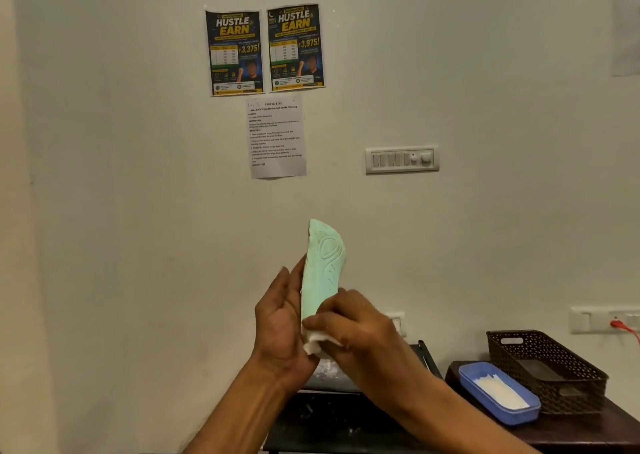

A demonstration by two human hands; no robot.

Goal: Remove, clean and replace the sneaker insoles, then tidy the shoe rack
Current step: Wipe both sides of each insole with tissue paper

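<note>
In front of the wall (138, 211), in mid-air above a dark piece of furniture I cannot make out, the insole (323, 270) stands nearly upright; its long axis runs bottom to top, the broad toe end uppermost and leaning a little to the right, the narrow end down between the two hands; the patterned green face is turned towards the person.

From the head view, the left hand (280, 318) lies along the insole's left edge, fingers straight and pointing up, palm backing it like a splint; I cannot tell whether the thumb hooks round behind. The right hand (353, 325) comes in from the right across the lower end, fingers curled over a white cloth (313, 344) and pressing it onto the insole; this looks like the wiping step, with the cloth at the bottom of the stroke.

So the right hand is the working one and sits nearest the uncleaned length, which lies straight above it; the next pass, I'd judge, needs to travel up along that axis while the left hand braces.

Low on the right, a blue tray (502, 415) with something white in it sits at the left end of the table (588, 429); a brown basket (554, 384) stands just behind it.
</note>
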